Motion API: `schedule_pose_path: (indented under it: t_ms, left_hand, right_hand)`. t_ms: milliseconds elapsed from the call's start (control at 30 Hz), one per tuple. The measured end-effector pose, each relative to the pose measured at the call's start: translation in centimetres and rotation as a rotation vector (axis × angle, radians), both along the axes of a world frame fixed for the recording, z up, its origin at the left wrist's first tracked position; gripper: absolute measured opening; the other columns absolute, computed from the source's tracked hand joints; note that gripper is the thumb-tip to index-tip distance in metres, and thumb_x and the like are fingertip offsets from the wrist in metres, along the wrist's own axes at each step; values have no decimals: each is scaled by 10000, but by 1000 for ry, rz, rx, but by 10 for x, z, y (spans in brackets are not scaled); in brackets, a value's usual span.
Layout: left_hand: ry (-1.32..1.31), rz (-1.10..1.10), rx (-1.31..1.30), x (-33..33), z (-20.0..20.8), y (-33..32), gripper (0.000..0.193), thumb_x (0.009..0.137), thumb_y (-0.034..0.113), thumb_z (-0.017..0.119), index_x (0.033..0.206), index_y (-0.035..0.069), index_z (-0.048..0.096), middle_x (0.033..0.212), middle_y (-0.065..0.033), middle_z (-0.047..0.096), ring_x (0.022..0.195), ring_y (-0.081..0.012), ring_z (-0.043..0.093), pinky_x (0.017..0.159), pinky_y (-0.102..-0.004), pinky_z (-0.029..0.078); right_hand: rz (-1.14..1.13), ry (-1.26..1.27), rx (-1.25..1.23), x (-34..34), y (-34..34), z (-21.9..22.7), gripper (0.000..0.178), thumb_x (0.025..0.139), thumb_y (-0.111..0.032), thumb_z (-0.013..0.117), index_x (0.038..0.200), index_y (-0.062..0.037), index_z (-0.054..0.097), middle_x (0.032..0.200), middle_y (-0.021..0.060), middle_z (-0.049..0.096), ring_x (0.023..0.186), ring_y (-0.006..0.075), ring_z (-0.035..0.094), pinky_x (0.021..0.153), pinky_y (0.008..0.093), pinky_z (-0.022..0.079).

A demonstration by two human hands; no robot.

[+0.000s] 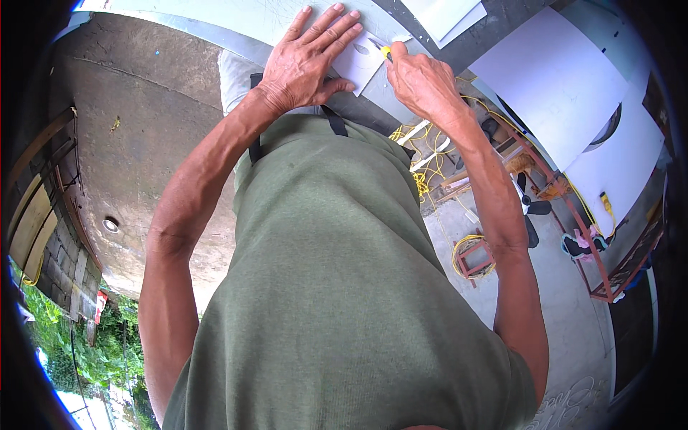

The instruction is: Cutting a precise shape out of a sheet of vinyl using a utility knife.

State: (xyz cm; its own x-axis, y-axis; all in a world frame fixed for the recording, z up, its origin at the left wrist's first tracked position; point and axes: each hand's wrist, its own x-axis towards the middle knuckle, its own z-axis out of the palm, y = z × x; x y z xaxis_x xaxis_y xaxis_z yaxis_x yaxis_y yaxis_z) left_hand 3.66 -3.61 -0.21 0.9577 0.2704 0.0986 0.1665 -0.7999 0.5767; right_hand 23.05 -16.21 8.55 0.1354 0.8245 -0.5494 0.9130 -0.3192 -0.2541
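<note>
I take the small white paper piece (362, 61) as my landmark; it lies on the pale sheet-metal worktop (236, 18) at the top of the head view. My left hand (308, 61) lies flat on the left part of that paper, fingers spread and pressing down, with the thumb tucked along its near edge. Just right of the paper, my right hand (423, 82) is curled closed around a yellow-handled cutter (385, 51), whose tip touches the paper's right side; only a bit of yellow shows above the knuckles, so I cannot tell how the blade sits.

I judge the paper to be very light and limp, smooth enough to slide on the metal, and easy to crease or tear. It is best held by pressing it flat with a wide palm close to the cutter, not by pinching an edge. The cutter looks slim, stiff and light, and the closed fist suits it.

Further right of the paper lie larger white sheets (552, 75). Below and right of it, on the floor, are tangled yellow cord (423, 154), a small red stool (473, 258) and a red metal frame (580, 229). My green shirt (337, 287) fills the view beneath the paper.
</note>
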Motion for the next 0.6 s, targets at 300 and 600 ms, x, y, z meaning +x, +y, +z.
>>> schedule_pose_path:
  t_ms: [300, 600]
  left_hand:
    - [3, 3, 0, 1, -1, 1, 1023, 801, 723, 663, 1626, 213, 336, 1688, 9, 320, 1576, -231, 244, 1303, -534, 140]
    - [15, 14, -2, 0, -1, -1, 1028, 781, 732, 669, 1620, 227, 352, 1681, 17, 336, 1574, -222, 251, 1305, -529, 136]
  right_hand:
    - [-27, 4, -8, -4, -3, 0, 222, 1009, -194, 540, 986, 27, 540, 692, 264, 685, 702, 437, 727, 642, 539, 565]
    - [-39, 20, -3, -3, -6, 0, 215, 1014, -192, 532, 986, 21, 534, 704, 272, 687, 716, 435, 730, 654, 545, 566]
